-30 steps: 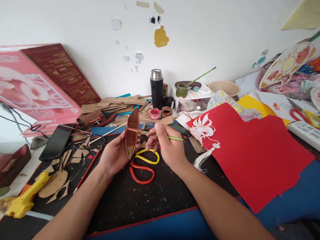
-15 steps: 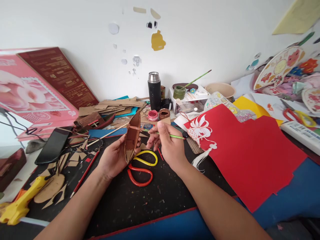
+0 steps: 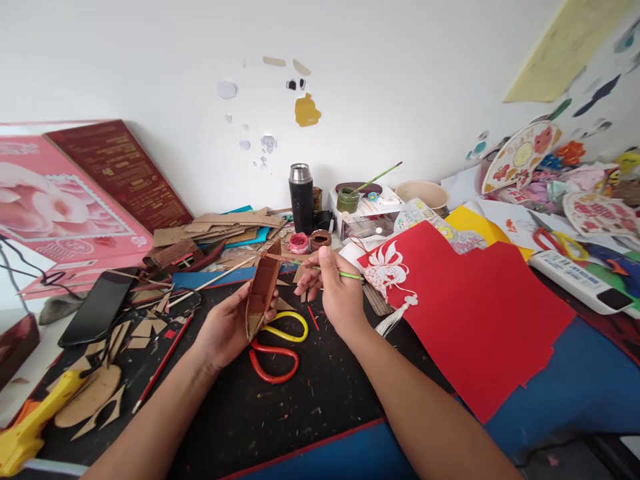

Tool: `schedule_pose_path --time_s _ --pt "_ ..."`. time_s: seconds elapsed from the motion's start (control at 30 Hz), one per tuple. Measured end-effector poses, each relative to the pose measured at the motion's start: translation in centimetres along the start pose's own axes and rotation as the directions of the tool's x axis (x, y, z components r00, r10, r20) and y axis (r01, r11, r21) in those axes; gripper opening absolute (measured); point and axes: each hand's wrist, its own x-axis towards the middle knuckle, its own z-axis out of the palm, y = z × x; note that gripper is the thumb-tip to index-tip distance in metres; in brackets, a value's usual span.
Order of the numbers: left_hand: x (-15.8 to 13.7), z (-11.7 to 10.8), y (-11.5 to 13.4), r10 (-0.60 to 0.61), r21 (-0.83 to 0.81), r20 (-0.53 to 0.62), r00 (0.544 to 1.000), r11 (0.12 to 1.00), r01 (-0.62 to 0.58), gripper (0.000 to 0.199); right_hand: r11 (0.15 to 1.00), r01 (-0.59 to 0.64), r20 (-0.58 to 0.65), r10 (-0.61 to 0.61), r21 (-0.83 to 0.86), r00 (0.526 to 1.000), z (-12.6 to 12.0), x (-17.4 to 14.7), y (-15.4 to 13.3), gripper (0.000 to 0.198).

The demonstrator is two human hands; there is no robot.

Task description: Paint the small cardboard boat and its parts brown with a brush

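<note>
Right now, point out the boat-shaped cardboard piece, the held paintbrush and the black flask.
Boat-shaped cardboard piece (image 3: pixel 263 288), head view: inner face.
Held paintbrush (image 3: pixel 350 275), head view: handle's rear end.
Black flask (image 3: pixel 303 208), head view: dark body.

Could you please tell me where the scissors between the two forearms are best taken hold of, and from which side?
Probably by the red loop, coming from the near side: it lies on the black mat nearest the person, while the yellow loop appears just beside the left hand and the blades are out of sight.
</note>
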Motion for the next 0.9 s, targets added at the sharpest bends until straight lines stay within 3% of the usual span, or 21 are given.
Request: schedule_pose_path --time_s 0.17,0.43,0.6,0.73,0.9 --pt "-0.1 0.2 -0.1 0.009 -0.010 0.047 0.999 1.000 -0.008 0.034 1.000 0.004 -0.035 -0.004 0.001 0.999 -0.5 0.7 -0.2 0.063" --pt "-0.2 0.8 -0.3 0.021 -0.013 0.021 1.000 1.000 -0.021 0.029 0.999 0.012 -0.103 -0.008 0.030 0.995 -1.1 1.3 -0.6 0.063" --pt "0.0 0.5 -0.4 0.028 -0.010 0.059 0.998 1.000 -0.027 0.028 1.000 -0.013 -0.017 0.013 0.022 1.000 -0.7 0.9 -0.2 0.064" --pt "0.1 0.6 -0.4 0.027 -0.003 0.026 0.999 1.000 -0.027 0.029 0.999 -0.023 0.062 0.021 0.027 0.998 -0.2 0.4 0.2 0.064" --pt "-0.3 1.3 -0.2 0.022 0.006 -0.030 0.999 1.000 -0.022 0.032 1.000 0.006 0.023 -0.006 0.017 1.000 -0.3 0.6 0.0 0.063"
